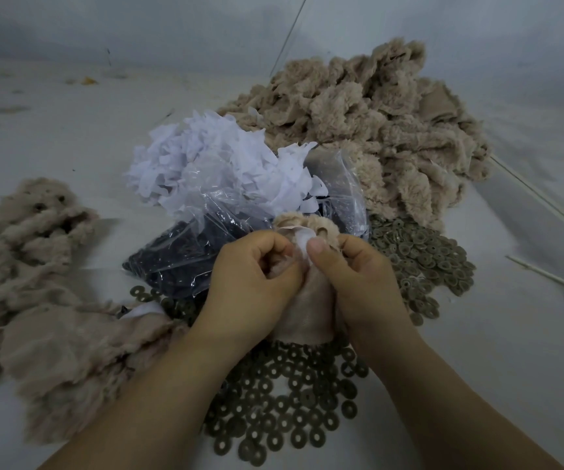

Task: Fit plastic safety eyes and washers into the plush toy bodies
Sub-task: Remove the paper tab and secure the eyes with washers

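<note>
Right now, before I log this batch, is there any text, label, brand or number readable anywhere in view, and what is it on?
None: no readable text anywhere in this view.
Clear plastic bag of dark parts: no print or label visible.
White scraps: blank.
Washers: no marking legible.
Plush body held in the left hand and right hand: no tag showing.

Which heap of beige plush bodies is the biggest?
The heap of beige plush bodies at far right, behind the washers; the left heap is smaller.
</note>
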Motion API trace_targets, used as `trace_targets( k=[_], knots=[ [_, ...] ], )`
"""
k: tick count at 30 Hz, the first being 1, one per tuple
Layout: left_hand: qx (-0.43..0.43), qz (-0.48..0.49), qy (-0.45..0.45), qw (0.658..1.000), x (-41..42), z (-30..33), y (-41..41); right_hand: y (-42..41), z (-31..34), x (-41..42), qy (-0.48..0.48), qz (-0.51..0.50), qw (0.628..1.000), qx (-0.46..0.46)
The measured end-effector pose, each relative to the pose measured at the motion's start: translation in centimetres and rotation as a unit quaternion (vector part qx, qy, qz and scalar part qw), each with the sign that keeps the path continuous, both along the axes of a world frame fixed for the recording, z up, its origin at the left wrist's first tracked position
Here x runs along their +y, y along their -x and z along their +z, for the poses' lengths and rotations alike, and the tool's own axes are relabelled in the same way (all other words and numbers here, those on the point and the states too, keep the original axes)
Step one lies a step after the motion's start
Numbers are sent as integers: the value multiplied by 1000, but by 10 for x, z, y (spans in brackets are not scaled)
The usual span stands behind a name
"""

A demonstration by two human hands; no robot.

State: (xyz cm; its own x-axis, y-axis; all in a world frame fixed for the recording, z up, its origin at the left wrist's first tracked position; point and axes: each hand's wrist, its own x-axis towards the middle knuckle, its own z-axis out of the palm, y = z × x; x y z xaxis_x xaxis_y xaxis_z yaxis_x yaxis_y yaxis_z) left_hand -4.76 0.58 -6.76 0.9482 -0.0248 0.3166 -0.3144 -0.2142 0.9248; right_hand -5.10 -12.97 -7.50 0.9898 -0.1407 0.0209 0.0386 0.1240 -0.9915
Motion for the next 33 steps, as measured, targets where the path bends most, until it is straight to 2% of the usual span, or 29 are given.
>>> trace_targets(
  k=[3,9,14,18,20,23,26,33],
  knots=[
    [13,-9,-6,1000,1,1,0,0,-1,0,29,-7,999,-24],
    [80,-25,87,993,4,2,-1,-1,-2,-5,-60,8,998,34],
    [-30,-28,-15,999,3,3,0,-1,-3,-4,-32,16,999,32],
    [-131,5,-127,983,5,2,-1,-1,-4,-4,-41,24,998,40],
    [-113,29,-95,989,4,2,0,-1,-3,-4,-63,31,996,53],
    [-36,43,-5,998,4,1,-1,0,0,-4,-81,38,993,75],
    [25,56,90,994,3,1,-2,-1,0,-4,-72,38,994,78],
    [65,1,149,987,1,0,-1,-1,-1,-5,-82,40,994,68]
  ],
)
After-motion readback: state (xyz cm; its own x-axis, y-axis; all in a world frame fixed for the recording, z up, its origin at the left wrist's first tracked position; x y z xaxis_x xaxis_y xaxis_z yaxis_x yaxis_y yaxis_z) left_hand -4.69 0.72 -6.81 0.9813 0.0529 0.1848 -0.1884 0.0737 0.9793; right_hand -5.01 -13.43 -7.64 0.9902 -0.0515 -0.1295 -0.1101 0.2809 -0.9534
